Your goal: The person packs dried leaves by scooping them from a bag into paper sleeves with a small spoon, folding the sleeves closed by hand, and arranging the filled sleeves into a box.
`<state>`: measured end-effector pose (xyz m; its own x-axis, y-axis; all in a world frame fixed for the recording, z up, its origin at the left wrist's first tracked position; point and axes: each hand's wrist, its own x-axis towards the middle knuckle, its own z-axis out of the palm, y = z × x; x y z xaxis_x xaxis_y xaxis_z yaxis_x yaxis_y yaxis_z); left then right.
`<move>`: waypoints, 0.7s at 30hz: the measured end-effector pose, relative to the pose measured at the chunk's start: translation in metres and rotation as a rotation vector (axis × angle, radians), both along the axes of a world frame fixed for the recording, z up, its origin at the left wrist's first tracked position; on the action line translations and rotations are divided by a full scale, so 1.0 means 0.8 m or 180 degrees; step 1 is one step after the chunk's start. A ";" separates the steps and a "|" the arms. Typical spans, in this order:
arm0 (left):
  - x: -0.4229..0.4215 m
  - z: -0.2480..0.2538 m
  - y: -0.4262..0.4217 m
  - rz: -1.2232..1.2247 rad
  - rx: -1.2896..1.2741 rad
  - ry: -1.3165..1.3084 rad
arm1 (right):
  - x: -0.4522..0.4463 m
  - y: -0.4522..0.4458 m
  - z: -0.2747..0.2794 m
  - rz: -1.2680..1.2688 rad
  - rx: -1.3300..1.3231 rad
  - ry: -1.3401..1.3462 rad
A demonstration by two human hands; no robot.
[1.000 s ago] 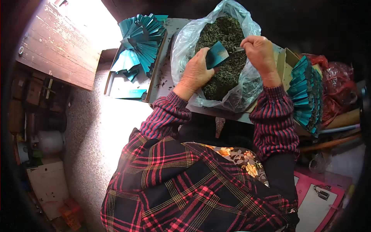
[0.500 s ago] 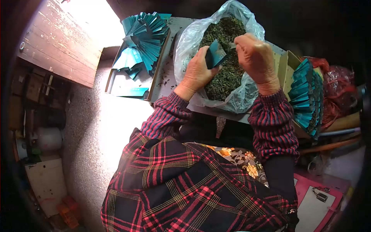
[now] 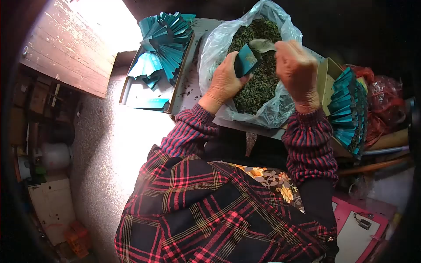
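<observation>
A clear plastic bag (image 3: pixel 212 52) full of dried green leaves (image 3: pixel 256 94) lies open on the table. Over its left part, my left hand (image 3: pixel 224 83) grips a small teal packet (image 3: pixel 246 60) between thumb and fingers. My right hand (image 3: pixel 297 72), blurred by motion, is closed around the handle of a pale spoon-like scoop (image 3: pixel 262 45). The scoop's head is close to the packet's upper right edge; whether they touch is unclear. Any leaves in the scoop are too blurred to make out.
An open box (image 3: pixel 175 94) at the left holds fanned teal packets (image 3: pixel 169 52). More teal packets (image 3: pixel 346 107) fan out at the right, beside a cardboard box (image 3: pixel 326 81) and red plastic bags (image 3: pixel 386 98). Leaf crumbs dot the grey table (image 3: pixel 186 87).
My right hand has drawn slightly back to the right and lower, and the scoop's head now shows beside the packet. My left hand stays nearly in place with the packet.
</observation>
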<state>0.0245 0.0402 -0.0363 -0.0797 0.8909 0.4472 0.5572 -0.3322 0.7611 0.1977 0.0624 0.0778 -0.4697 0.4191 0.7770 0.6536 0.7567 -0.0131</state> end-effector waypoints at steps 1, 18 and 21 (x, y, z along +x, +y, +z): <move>0.000 -0.001 0.000 0.0006 -0.0004 -0.0001 | 0.006 0.005 0.000 -0.0154 0.0047 0.0142; -0.004 -0.015 0.008 0.0177 0.0379 0.0078 | -0.007 0.050 -0.156 -0.0179 -0.1887 -0.0109; -0.005 -0.016 0.008 0.0161 0.0363 0.0106 | 0.005 0.052 -0.153 -0.0009 -0.2152 0.0407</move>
<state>0.0204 0.0465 -0.0491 -0.1067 0.8293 0.5485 0.5999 -0.3862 0.7007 0.2015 0.1044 -0.0447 -0.3899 0.8324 0.3937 0.6174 0.5535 -0.5589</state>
